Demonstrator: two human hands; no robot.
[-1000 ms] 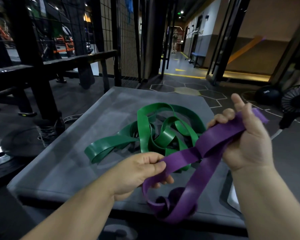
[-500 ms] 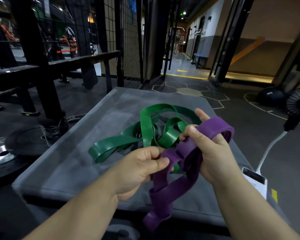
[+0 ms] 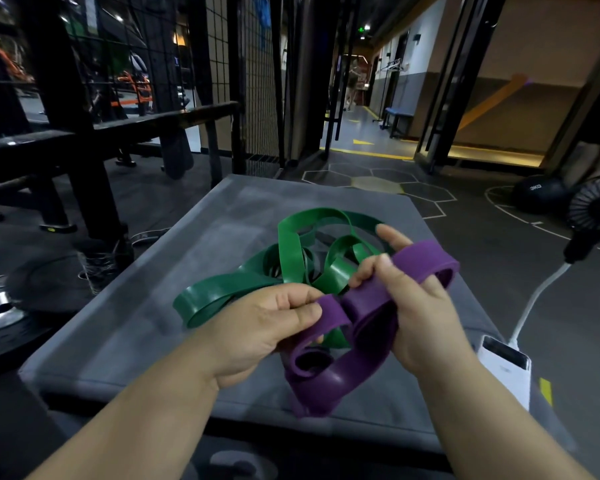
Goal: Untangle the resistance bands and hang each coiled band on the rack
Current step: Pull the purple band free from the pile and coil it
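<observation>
Neither of the 2 bands looks hung yet. The left hand (image 3: 257,327) and right hand (image 3: 416,313) both grip the half-coiled purple band (image 3: 361,372), whose long axis runs from 7 to 1 o'clock. The green band (image 3: 291,258) lies tangled on the worktop (image 3: 146,323), at 11 o'clock from the hands.

Purple band (image 3: 361,368); green band (image 3: 291,251); grey tabletop (image 3: 174,292); white power bank (image 3: 506,372) and cable (image 3: 534,299); yellow-lined hexagon floor pattern (image 3: 378,183).
</observation>
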